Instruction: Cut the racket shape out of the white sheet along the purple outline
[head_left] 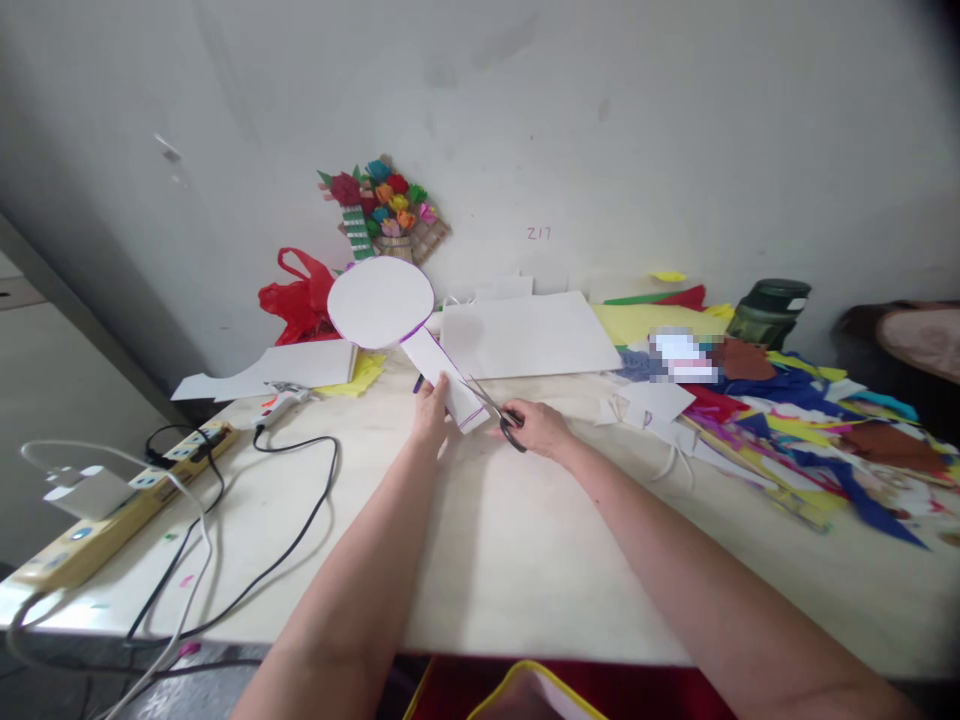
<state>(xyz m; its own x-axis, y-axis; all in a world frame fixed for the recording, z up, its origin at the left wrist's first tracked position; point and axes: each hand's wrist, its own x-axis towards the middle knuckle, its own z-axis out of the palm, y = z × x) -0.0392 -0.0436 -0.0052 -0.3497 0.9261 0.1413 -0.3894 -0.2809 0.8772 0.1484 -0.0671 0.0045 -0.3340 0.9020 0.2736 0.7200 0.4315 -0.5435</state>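
Note:
A white paper cutout [381,302], a round disc on a straight handle strip with purple outlines, is held up above the table. My left hand [430,412] is closed on the lower part of its handle, and the dark tip of a pen-like thing shows beside that hand. My right hand [534,428] grips black-handled scissors [513,430]. The scissor blades are parted and lie against the right edge of the handle strip, near its lower end.
White sheets [525,335] lie behind my hands. Coloured scraps [817,440] and a dark green bottle [769,312] are on the right. A power strip [127,515] with cables lies left. Paper flowers [394,200] and a red bag [296,295] stand against the wall.

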